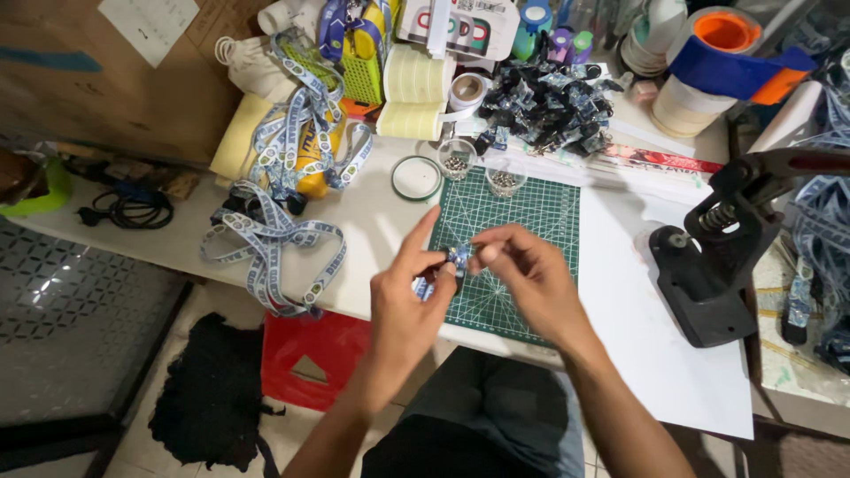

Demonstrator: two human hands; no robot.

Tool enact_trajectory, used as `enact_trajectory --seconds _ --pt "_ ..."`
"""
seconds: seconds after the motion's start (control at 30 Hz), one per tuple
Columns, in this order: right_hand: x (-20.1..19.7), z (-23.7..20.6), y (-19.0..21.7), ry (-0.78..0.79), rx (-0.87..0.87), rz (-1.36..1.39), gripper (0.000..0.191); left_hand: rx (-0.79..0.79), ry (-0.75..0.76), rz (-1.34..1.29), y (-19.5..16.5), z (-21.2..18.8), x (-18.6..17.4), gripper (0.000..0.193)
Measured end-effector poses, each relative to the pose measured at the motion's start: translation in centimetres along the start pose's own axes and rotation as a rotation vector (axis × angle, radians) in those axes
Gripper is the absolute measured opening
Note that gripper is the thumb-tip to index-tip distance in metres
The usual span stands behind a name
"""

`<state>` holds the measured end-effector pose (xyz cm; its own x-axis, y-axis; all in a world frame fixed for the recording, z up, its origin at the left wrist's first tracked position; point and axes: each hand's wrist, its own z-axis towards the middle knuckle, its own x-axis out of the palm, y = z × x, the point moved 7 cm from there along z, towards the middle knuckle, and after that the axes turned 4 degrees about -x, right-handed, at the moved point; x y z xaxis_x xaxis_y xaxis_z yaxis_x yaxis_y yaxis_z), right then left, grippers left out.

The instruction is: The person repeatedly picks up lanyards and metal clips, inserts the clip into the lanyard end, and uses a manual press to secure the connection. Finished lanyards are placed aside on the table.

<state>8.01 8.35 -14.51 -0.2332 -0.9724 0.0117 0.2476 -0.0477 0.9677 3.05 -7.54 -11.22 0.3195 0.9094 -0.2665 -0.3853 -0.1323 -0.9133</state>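
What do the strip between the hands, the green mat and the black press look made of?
Printed strip: seemingly woven fabric ribbon, blue-white pattern, bends limply. Cutting mat: likely matte rubbery plastic, flat with white gridlines. Black press: probably painted cast metal, thick body with an exposed coil spring.

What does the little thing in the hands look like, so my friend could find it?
Find the green cutting mat on the white table. Just above its near-left corner, the left hand and right hand pinch a short blue patterned strap piece. Unlike the long lanyards at the left, it is tiny and held up.
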Motion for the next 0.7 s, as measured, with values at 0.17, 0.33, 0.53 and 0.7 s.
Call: enact_trajectory --seconds 0.17,0.33,0.53,0.7 --pt "-1.1 -0.4 5.3 0.154 -0.229 -0.193 0.044 0.011 0.438 -0.159 -4.6 1.7 0.7 0.068" --pt "-2.6 -2.0 6.5 0.289 -0.081 -0.227 0.062 0.119 0.803 0.077 -9.6 2.4 2.7 0.06" --pt "-6.6 -3.6 5.5 0.202 0.265 -0.323 0.041 0.089 0.989 0.239 -10.7 4.5 4.9 0.049" --pt "-8.3 -5.0 6.0 0.129 0.319 -0.222 0.024 0.047 0.956 0.115 -8.8 5.9 7.1 0.044"
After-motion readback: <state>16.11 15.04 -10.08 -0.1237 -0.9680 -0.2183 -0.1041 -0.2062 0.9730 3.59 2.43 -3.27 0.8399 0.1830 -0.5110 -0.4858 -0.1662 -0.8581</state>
